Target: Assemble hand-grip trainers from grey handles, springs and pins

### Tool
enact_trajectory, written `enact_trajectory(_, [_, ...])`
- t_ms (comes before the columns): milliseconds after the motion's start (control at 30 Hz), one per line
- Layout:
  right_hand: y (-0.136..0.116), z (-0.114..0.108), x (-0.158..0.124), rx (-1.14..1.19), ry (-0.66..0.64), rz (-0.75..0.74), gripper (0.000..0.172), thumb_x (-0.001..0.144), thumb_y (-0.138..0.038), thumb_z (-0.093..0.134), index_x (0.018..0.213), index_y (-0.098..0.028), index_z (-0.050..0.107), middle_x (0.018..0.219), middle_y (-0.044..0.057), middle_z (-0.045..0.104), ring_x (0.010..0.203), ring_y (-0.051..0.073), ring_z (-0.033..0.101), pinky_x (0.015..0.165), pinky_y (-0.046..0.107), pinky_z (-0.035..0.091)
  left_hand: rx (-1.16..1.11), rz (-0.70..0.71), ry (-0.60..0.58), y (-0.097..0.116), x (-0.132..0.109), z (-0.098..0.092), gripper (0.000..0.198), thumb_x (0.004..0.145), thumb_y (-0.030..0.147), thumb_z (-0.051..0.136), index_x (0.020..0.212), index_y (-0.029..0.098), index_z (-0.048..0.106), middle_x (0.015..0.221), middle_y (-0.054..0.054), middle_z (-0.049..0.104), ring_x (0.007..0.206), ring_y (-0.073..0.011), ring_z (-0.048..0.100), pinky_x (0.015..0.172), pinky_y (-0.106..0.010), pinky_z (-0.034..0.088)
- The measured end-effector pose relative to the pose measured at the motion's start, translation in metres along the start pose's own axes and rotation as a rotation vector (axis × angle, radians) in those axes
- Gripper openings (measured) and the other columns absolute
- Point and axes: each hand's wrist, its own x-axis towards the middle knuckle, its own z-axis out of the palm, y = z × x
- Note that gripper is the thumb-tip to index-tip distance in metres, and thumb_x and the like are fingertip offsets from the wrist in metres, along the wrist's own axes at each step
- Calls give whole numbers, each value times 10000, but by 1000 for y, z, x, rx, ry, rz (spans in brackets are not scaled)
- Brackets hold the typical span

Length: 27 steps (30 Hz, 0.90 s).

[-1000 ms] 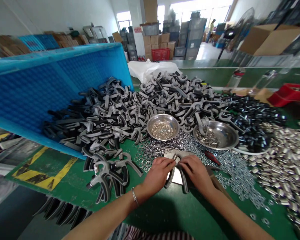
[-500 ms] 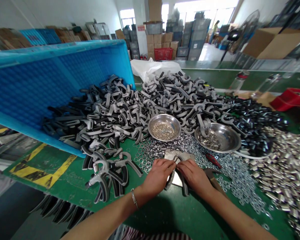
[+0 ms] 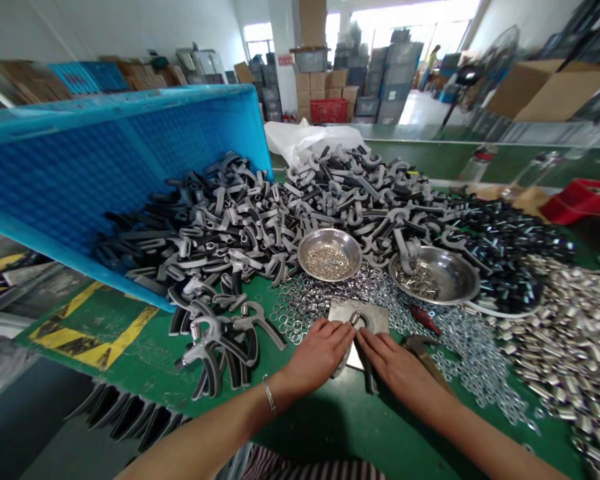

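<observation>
A grey and black hand grip strengthener (image 3: 371, 381) lies on a small metal plate (image 3: 380, 320) in front of me, partly covered by my fingers. My left hand (image 3: 323, 350) is closed over its left handle, fingertips close to the small spring at the top. Against the right handle, my right hand (image 3: 393, 360) presses with its fingers held together and extended. My two sets of fingertips almost meet near the spring. To the left sit several assembled hand grips (image 3: 215, 343) with coil springs.
Behind the plate stand two metal bowls (image 3: 356, 261) (image 3: 473, 283) of small parts. Loose grip handles (image 3: 260, 213) spill from a blue crate (image 3: 180, 93). A hammer (image 3: 433, 367), red-handled tool (image 3: 425, 320), nuts (image 3: 485, 373) and metal cylinders (image 3: 580, 347) lie right.
My right fingers have straightened and lie flatter along the handle. Both hands stay at the hand grip strengthener, and the view has shifted slightly.
</observation>
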Motion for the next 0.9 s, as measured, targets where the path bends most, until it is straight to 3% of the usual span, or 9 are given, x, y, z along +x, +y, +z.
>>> enact_trajectory(200, [0, -6, 0, 3, -49, 30, 568, 842, 50, 417, 1395, -56, 491, 1363, 173, 601, 1089, 276, 608, 899, 392, 593, -29, -73, 28, 0, 2, 2, 385, 1028, 236, 388, 1402, 186, 464, 1417, -92, 553, 1261, -222, 490, 1052, -409, 354])
enact_trajectory(500, [-1, -5, -3, 48, -51, 39, 561, 854, 35, 429, 1404, -60, 486, 1365, 185, 598, 1070, 280, 620, 914, 426, 583, 60, -6, -14, 4, 5, -3, 385, 1035, 226, 356, 1387, 123, 474, 1396, -112, 568, 1246, -227, 504, 1064, -419, 342])
enact_trajectory(667, [7, 1, -7, 213, -29, 119, 632, 853, 29, 429, 1455, -164, 442, 1434, 134, 545, 1152, 257, 580, 942, 417, 561, 30, -15, -17, 3, 3, 1, 400, 1033, 221, 368, 1419, 147, 438, 1422, -95, 548, 1276, -231, 479, 1071, -419, 332])
enact_trajectory(767, [19, 0, -23, 309, 61, 222, 519, 914, -31, 398, 1397, -183, 509, 1382, 130, 578, 1202, 242, 556, 999, 424, 513, -12, -46, -5, 2, 2, 2, 385, 1035, 230, 366, 1406, 180, 456, 1421, -82, 550, 1256, -220, 492, 1057, -407, 343])
enact_trajectory(900, [21, -7, -77, 218, 121, 441, 335, 997, -270, 387, 1206, -162, 625, 1159, 162, 653, 1028, 281, 627, 919, 481, 524, -20, -35, -9, 1, 5, -2, 372, 1037, 239, 360, 1384, 175, 478, 1402, -87, 561, 1235, -214, 502, 1046, -401, 349])
